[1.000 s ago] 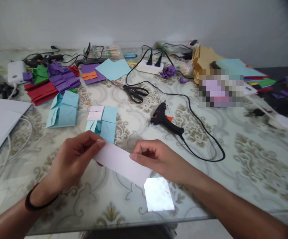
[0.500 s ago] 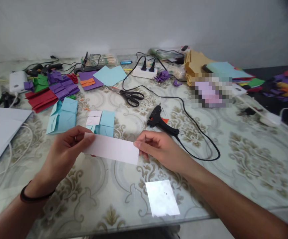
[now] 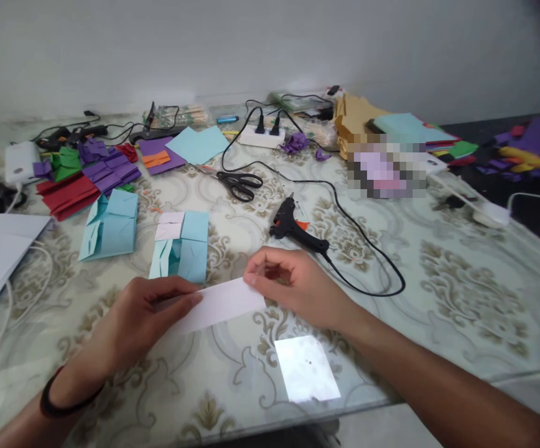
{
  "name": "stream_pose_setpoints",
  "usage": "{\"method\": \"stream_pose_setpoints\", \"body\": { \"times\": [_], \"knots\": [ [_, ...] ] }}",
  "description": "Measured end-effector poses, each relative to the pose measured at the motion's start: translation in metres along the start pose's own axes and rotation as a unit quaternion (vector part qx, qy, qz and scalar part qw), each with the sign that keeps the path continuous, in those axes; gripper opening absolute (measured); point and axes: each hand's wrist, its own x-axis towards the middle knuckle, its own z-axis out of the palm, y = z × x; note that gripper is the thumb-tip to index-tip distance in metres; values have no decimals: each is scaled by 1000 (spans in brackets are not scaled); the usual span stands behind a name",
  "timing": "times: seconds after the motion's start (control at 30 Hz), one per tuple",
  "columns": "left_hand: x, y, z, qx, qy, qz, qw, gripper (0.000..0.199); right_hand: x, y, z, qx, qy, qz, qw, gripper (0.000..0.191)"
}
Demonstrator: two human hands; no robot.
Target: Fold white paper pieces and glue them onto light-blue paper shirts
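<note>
A pale pinkish-white paper strip (image 3: 226,303) is stretched between both hands above the table. My left hand (image 3: 146,317), with a dark band at the wrist, pinches the strip's left part between thumb and fingers. At the strip's right end, my right hand (image 3: 291,286) grips its upper corner with thumb and forefinger. Just beyond the strip lies a folded light blue paper piece (image 3: 194,239) with a pale pink square on it. Another folded light blue piece (image 3: 114,224) rests farther left. A black glue gun (image 3: 298,227) lies beyond my right hand.
Black-handled scissors (image 3: 239,185) lie behind the glue gun, whose cable loops right. Folded red paper (image 3: 71,194) and purple paper (image 3: 111,167) sit at the back left. A white power strip (image 3: 261,135) is near the wall. White sheets (image 3: 4,249) cover the left edge.
My left hand has moved right along the strip and lower. The strip now slopes down toward the left instead of the right. The view has shifted slightly.
</note>
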Motion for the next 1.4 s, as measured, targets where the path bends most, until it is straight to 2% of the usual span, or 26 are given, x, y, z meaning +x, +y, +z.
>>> {"method": "stream_pose_setpoints", "body": {
  "times": [0.23,0.43,0.67,0.93,1.13,1.23,1.4],
  "knots": [
    [-3,2,16,25,17,66,997,19,-4,5,16,-29,-39,-45,998,7],
    [-3,7,26,12,14,73,997,22,-7,6,26,-52,-52,-39,997,5],
    [-6,7,24,12,30,131,991,23,-9,1,22,-52,-46,-60,996,7],
    [-1,5,2,-37,100,11,994,24,1,0,-2,8,-8,-31,999,8],
    [1,-1,-1,-30,87,7,996,27,3,-1,-7,9,-1,-35,999,6],
    [0,-2,2,-4,74,41,996,24,2,0,-3,-14,-11,-36,999,4],
    [-2,-3,16,38,57,176,982,18,-2,6,16,-67,-15,-106,992,6]
  ]
}}
